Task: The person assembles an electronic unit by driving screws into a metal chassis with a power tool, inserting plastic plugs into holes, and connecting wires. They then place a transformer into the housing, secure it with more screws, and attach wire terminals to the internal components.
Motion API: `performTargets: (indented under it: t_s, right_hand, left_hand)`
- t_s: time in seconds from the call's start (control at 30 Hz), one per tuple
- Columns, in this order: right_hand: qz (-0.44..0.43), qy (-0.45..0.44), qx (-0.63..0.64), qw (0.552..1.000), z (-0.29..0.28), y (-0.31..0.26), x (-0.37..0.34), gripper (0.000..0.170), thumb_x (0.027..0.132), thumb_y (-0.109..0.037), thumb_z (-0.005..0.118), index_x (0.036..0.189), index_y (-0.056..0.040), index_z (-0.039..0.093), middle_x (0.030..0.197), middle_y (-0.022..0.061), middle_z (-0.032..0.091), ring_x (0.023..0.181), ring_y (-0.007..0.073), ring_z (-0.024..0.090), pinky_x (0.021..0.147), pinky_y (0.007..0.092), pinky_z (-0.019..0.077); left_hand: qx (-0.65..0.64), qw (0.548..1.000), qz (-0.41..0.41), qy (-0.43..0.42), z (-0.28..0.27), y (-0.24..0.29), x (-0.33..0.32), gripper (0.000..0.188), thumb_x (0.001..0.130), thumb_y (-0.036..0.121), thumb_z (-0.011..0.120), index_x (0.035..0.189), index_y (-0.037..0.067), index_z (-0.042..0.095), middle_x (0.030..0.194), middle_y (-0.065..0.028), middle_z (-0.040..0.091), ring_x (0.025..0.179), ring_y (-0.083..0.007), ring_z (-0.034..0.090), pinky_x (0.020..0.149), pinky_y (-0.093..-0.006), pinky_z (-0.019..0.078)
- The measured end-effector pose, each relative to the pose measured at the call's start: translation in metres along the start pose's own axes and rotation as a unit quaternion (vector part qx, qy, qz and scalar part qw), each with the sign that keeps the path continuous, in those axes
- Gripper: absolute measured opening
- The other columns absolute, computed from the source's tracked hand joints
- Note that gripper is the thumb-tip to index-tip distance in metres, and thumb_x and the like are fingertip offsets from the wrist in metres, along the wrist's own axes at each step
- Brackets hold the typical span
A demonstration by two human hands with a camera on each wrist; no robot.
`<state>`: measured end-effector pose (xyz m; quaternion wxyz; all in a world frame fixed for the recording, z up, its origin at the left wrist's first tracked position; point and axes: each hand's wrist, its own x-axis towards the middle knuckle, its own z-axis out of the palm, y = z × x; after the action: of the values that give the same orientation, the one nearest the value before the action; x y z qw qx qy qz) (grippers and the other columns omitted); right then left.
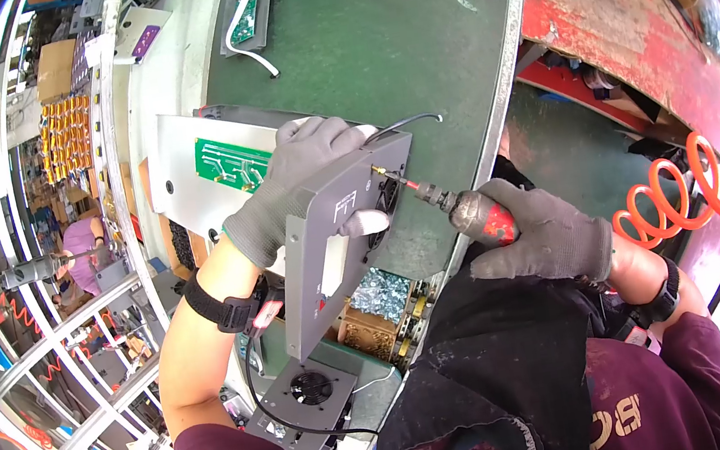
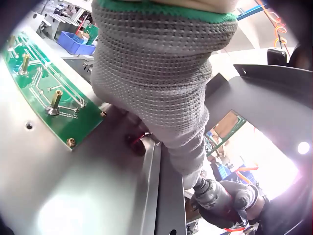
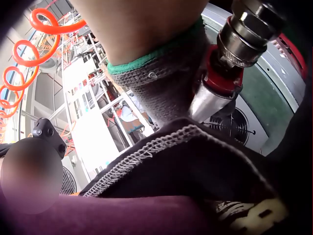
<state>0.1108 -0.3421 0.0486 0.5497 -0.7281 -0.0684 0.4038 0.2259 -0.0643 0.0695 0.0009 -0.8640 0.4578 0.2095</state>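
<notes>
My gloved left hand (image 1: 301,164) grips a dark grey metal panel (image 1: 305,279), its thumb showing through an opening in the face. An air screwdriver (image 1: 483,219) is held in my gloved right hand (image 1: 550,235), its bit reaching a small brass-coloured piece (image 1: 378,170) near the panel's upper corner. Behind the panel lies a silver metal plate (image 1: 178,172) bearing a green circuit board (image 1: 218,164). Brass standoffs (image 2: 56,99) rise from that board in the left wrist view. A black cable (image 1: 405,122) extends past the panel's top. The right wrist view shows the driver's metal air fitting (image 3: 244,36).
Another grey part with a circuit board and white cable (image 1: 246,34) lies on the green work surface (image 1: 369,30). Near my body are a fan unit (image 1: 311,388) and a tray of small hardware (image 1: 379,294). An orange coiled hose (image 1: 702,168) hangs at the right.
</notes>
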Motion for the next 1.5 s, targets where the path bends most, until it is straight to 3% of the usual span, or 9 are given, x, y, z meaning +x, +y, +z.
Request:
performTargets:
  t_s: [0.67, 0.87, 0.9, 1.0, 1.17, 1.23, 1.3, 1.47, 1.5]
  right_hand:
    - [-0.018, 0.035, -0.200, 0.979, -0.013, -0.031, 0.010, 0.063, 0.072, -0.040, 0.075, 0.115, -0.0031, 0.048, 0.087, 0.0229, 0.062, 0.083, 0.0420, 0.061, 0.069, 0.0460, 0.0466]
    - [-0.042, 0.041, -0.287, 0.956, -0.037, -0.032, 0.006, 0.066, 0.069, -0.044, 0.077, 0.116, -0.0059, 0.049, 0.087, 0.0209, 0.062, 0.085, 0.0414, 0.060, 0.070, 0.0463, 0.0461]
    - [-0.039, 0.018, -0.325, 0.945, -0.051, -0.026, 0.010, 0.065, 0.069, -0.041, 0.076, 0.116, -0.0064, 0.049, 0.088, 0.0200, 0.062, 0.085, 0.0408, 0.060, 0.070, 0.0454, 0.0463]
    - [-0.022, 0.005, -0.468, 0.883, -0.078, -0.025, 0.044, 0.052, 0.069, -0.030, 0.074, 0.112, -0.0092, 0.053, 0.087, 0.0149, 0.063, 0.085, 0.0358, 0.062, 0.075, 0.0436, 0.0462]
    - [-0.141, 0.001, -0.725, 0.674, -0.120, 0.025, 0.149, 0.028, 0.074, -0.016, 0.062, 0.099, -0.0105, 0.053, 0.102, 0.0111, 0.056, 0.107, 0.0286, 0.055, 0.100, 0.0426, 0.0358]
    - [-0.181, 0.005, -0.743, 0.644, -0.137, 0.042, 0.185, 0.026, 0.075, -0.014, 0.059, 0.100, -0.0101, 0.052, 0.106, 0.0120, 0.055, 0.110, 0.0295, 0.052, 0.102, 0.0424, 0.0336]
    - [-0.220, 0.018, -0.774, 0.594, -0.147, 0.050, 0.207, 0.021, 0.079, -0.015, 0.054, 0.100, -0.0097, 0.052, 0.113, 0.0140, 0.053, 0.114, 0.0319, 0.048, 0.105, 0.0429, 0.0316]
    - [-0.270, 0.007, -0.726, 0.633, -0.158, 0.053, 0.209, 0.032, 0.080, -0.018, 0.058, 0.110, -0.0097, 0.052, 0.121, 0.0156, 0.049, 0.120, 0.0353, 0.044, 0.103, 0.0455, 0.0334]
    - [-0.218, 0.114, -0.657, 0.713, -0.157, 0.054, 0.206, 0.036, 0.081, -0.015, 0.058, 0.116, -0.0097, 0.050, 0.122, 0.0165, 0.048, 0.119, 0.0372, 0.044, 0.102, 0.0450, 0.0353]
  left_hand:
    - [-0.050, 0.998, 0.027, 0.026, 0.003, -0.009, 0.001, 0.089, 0.061, 0.078, 0.058, 0.117, 0.009, 0.056, 0.111, -0.0121, 0.055, 0.107, -0.0282, 0.053, 0.095, -0.0426, 0.0370]
    - [-0.126, 0.985, 0.028, 0.113, -0.005, -0.012, -0.022, 0.076, 0.064, 0.052, 0.077, 0.123, 0.011, 0.053, 0.117, -0.0122, 0.053, 0.112, -0.0303, 0.049, 0.100, -0.0465, 0.0345]
    - [-0.155, 0.975, -0.056, 0.149, -0.011, -0.016, -0.038, 0.074, 0.065, 0.041, 0.077, 0.126, 0.010, 0.050, 0.117, -0.0122, 0.054, 0.112, -0.0306, 0.050, 0.099, -0.0433, 0.0369]
    - [-0.217, 0.890, -0.300, 0.267, -0.012, -0.025, -0.102, 0.064, 0.072, 0.020, 0.076, 0.128, 0.006, 0.050, 0.124, -0.0135, 0.055, 0.112, -0.0286, 0.053, 0.096, -0.0360, 0.0422]
    - [-0.294, 0.677, -0.541, 0.403, 0.104, -0.030, -0.240, 0.045, 0.076, 0.023, 0.069, 0.117, 0.008, 0.060, 0.106, -0.0140, 0.064, 0.093, -0.0253, 0.063, 0.084, -0.0346, 0.0484]
    - [-0.375, 0.537, -0.651, 0.382, 0.126, 0.010, -0.255, 0.038, 0.080, 0.025, 0.066, 0.113, 0.006, 0.063, 0.100, -0.0132, 0.067, 0.092, -0.0246, 0.063, 0.085, -0.0330, 0.0477]
    - [-0.411, 0.503, -0.690, 0.319, 0.205, 0.035, -0.275, 0.036, 0.082, 0.028, 0.064, 0.113, 0.009, 0.063, 0.102, -0.0131, 0.067, 0.094, -0.0263, 0.064, 0.085, -0.0324, 0.0478]
    - [-0.478, 0.467, -0.713, 0.213, 0.292, 0.077, -0.241, 0.035, 0.081, 0.025, 0.065, 0.115, 0.017, 0.063, 0.107, -0.0112, 0.065, 0.100, -0.0289, 0.062, 0.089, -0.0348, 0.0476]
    - [-0.428, 0.469, -0.747, 0.197, 0.295, 0.076, -0.225, 0.036, 0.080, 0.024, 0.066, 0.115, 0.017, 0.062, 0.110, -0.0114, 0.063, 0.100, -0.0297, 0.062, 0.088, -0.0366, 0.0476]
